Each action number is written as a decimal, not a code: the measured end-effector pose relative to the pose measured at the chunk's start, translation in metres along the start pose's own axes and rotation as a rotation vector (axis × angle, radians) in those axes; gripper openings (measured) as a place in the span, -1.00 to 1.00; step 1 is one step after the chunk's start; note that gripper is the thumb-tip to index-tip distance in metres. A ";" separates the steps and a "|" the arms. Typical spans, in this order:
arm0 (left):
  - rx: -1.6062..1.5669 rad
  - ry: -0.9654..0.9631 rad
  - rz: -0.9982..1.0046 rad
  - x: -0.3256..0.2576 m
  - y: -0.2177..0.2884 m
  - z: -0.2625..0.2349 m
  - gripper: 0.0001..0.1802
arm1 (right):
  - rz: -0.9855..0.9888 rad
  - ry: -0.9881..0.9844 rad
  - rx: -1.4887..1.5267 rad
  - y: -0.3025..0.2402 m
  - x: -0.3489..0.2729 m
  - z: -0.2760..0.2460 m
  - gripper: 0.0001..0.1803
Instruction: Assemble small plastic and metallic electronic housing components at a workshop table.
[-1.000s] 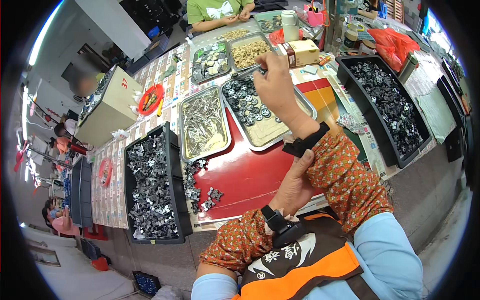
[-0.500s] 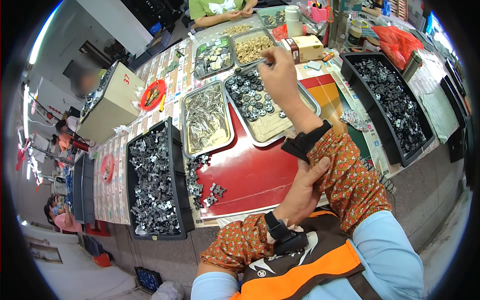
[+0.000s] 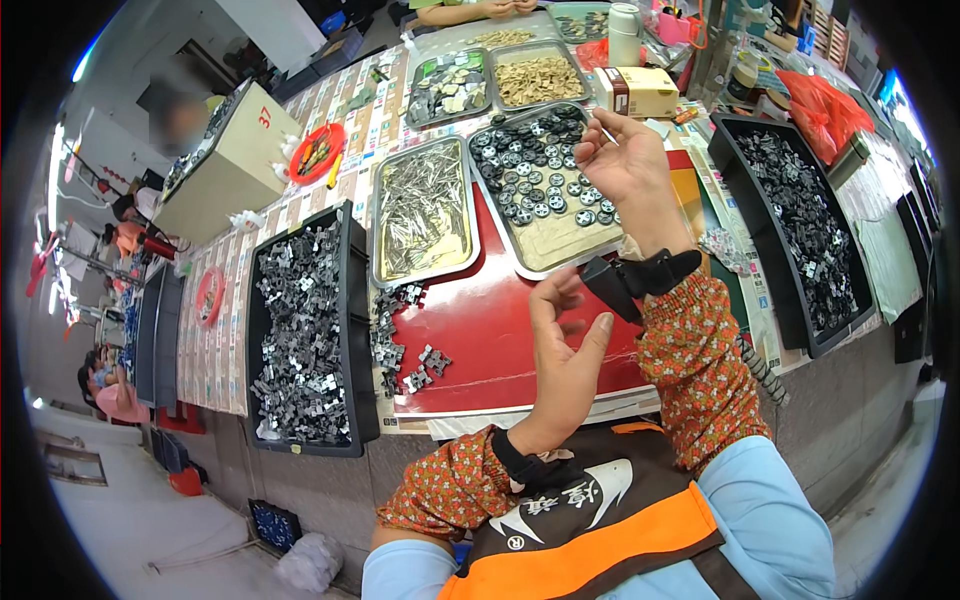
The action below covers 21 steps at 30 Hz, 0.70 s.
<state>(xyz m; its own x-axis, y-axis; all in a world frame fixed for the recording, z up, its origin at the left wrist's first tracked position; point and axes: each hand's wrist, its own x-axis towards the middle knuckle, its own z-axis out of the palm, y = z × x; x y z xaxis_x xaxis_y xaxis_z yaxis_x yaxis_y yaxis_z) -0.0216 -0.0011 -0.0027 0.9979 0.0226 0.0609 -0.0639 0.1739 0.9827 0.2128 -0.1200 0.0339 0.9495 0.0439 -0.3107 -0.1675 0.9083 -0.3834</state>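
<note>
Above the red mat [image 3: 480,340], near the table's front edge, is my left hand [image 3: 562,362]. Its thumb and fingers are apart, and I see nothing in it. My right hand [image 3: 632,172] is raised at the right side of a metal tray [image 3: 550,258] of small black wheels [image 3: 520,185] with silvery spokes. Its palm is turned up, with the fingers loosely bent and apart; no object shows between them. Left of the wheels, another metal tray [image 3: 425,270] holds thin metal pins [image 3: 422,200]. Several loose dark clip-like parts [image 3: 430,362] lie on the mat's left edge.
Black bins of small dark parts flank the work area: one at the left [image 3: 358,330], one at the right [image 3: 735,190]. Farther back are trays of tan pieces [image 3: 540,78] and flat pieces [image 3: 448,88], a box [image 3: 650,92] and a white bottle [image 3: 625,35]. Another person's hands [image 3: 505,8] show beyond.
My left hand has moved away from my right forearm, its fingers now spread. My right hand has shifted right and slightly down, turning palm up. The view has shifted a little.
</note>
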 end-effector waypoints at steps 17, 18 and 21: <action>0.771 -0.151 0.615 0.028 0.042 -0.018 -0.44 | 0.085 -0.025 0.127 0.012 -0.027 0.002 -0.86; 0.765 -0.161 0.619 0.029 0.040 -0.018 -0.47 | 0.088 -0.024 0.126 0.014 -0.026 0.000 -0.86; 0.789 -0.195 0.613 0.033 0.044 -0.020 -0.52 | 0.071 -0.009 0.112 0.015 -0.025 -0.001 -0.86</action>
<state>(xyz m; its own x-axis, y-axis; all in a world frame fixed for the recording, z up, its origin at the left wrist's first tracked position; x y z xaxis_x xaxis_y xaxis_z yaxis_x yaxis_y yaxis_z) 0.0083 0.0268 0.0389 0.7847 -0.2832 0.5514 -0.6095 -0.5142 0.6034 0.1862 -0.1081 0.0350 0.9386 0.1134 -0.3257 -0.2044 0.9436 -0.2605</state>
